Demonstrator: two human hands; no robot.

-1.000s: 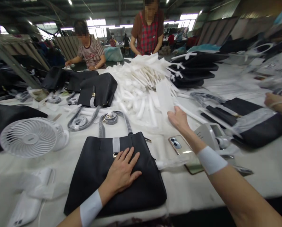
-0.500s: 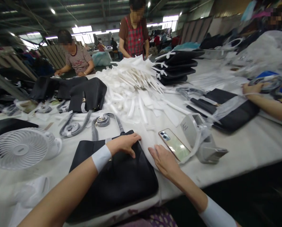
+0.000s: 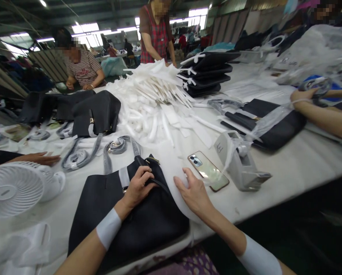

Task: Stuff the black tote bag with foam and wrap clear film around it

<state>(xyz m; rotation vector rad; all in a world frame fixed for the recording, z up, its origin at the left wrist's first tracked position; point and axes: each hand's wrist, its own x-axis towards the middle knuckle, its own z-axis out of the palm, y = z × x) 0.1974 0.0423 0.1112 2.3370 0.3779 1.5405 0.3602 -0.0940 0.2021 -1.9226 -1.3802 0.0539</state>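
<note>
A black handbag [image 3: 125, 229] lies flat at the table's front edge, a translucent wrap round its strap tab. My left hand [image 3: 139, 187] is closed on the bag's black handle [image 3: 161, 184] near the top edge. Beside the bag's right edge runs a long white foam sheet [image 3: 171, 164]. My right hand [image 3: 195, 193] has bent fingers on that sheet and appears to grip its right edge; the fingertips are partly hidden. A plastic-wrapped shoulder strap [image 3: 117, 147] is coiled above the bag.
A phone [image 3: 208, 170] and a grey tape dispenser [image 3: 242, 164] sit to the right. At left is a white fan [image 3: 13, 189], with another person's hand [image 3: 39, 158] behind it. Foam pieces [image 3: 156, 84] are heaped mid-table. Another person's hand [image 3: 302, 97] is at far right.
My left hand has gone from lying spread over the bag to closing on its handle, which is pulled up a little. My right hand's fingers have bent onto the foam sheet. A person's hand appeared behind the fan.
</note>
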